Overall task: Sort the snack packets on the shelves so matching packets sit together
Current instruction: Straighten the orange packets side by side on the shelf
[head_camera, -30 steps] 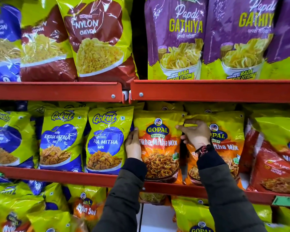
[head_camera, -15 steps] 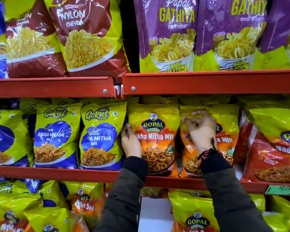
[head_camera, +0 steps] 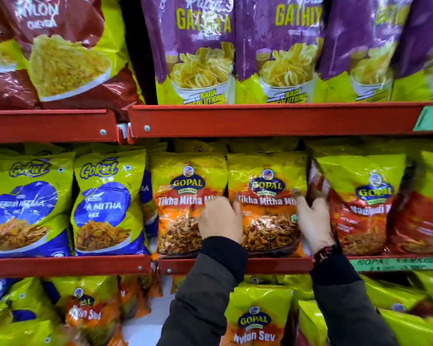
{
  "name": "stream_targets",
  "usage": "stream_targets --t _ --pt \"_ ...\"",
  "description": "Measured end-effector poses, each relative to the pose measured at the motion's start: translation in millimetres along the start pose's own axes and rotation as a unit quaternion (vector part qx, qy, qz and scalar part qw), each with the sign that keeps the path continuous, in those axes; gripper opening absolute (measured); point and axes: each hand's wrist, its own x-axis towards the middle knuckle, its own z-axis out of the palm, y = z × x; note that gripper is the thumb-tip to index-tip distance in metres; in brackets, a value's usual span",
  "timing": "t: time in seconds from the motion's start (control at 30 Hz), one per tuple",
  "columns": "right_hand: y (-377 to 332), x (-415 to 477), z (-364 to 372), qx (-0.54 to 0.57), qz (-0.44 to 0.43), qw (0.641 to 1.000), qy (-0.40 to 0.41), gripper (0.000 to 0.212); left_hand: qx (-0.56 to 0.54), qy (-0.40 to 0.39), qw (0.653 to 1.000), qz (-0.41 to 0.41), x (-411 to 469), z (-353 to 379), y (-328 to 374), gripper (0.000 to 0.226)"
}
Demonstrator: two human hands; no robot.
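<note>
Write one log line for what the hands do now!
left hand: left edge of orange Tikha Mitha packet | right hand: right edge | middle shelf

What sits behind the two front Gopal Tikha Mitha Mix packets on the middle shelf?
Yellow packet tops poke up behind the Tikha Mitha Mix packets, so more packets stand there. Their labels are covered, so their kind cannot be told.

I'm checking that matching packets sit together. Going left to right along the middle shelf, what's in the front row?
Two blue Gokul packets → two orange Gopal Tikha Mitha Mix packets → red Gopal packet.
</note>
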Motion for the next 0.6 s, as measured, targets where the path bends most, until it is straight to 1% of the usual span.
stream_targets --t 0.03,0.07,0.1,0.2,0.27,0.3,0.4,0.5,0.6 --pt "1.9 -2.2 -0.3 0.032 0.024 0.999 -0.027 0.038 -0.002 -0.013 1.000 -0.010 1.5 4.9 -0.3 0.053" --pt "1.7 -2.4 -2.3 0.063 0.036 0.997 -0.039 0.032 -0.016 -0.022 1.000 -0.016 2.9 9.2 1.2 0.052" --pt "2.7 -1.0 -3.0 0.085 0.042 0.995 -0.040 0.031 -0.039 -0.029 0.999 -0.021 4.1 13.1 1.7 0.051" --pt "5.4 7.3 1.7 0.131 0.061 0.989 -0.009 0.047 -0.152 -0.045 0.986 -0.050 5.5 24.5 2.3 0.044" --pt "4.6 14.1 6.3 0.127 0.047 0.991 0.016 0.037 -0.210 -0.051 0.974 -0.067 4.5 30.1 3.1 0.039" --pt "2.4 16.3 7.9 0.118 0.039 0.992 0.024 0.035 -0.218 -0.054 0.972 -0.074 5.1 32.3 3.4 0.038" --pt "0.4 26.2 10.8 0.089 0.040 0.995 0.032 0.040 -0.213 -0.056 0.972 -0.079 6.1 37.7 4.1 0.036" --pt "-0.5 28.9 12.1 0.063 0.048 0.997 0.028 0.035 -0.198 -0.062 0.975 -0.076 6.1 36.9 6.2 0.035" --pt "-0.1 23.9 11.3 0.074 0.059 0.995 0.022 0.031 -0.235 -0.096 0.962 -0.100 7.0 31.6 7.5 0.041"
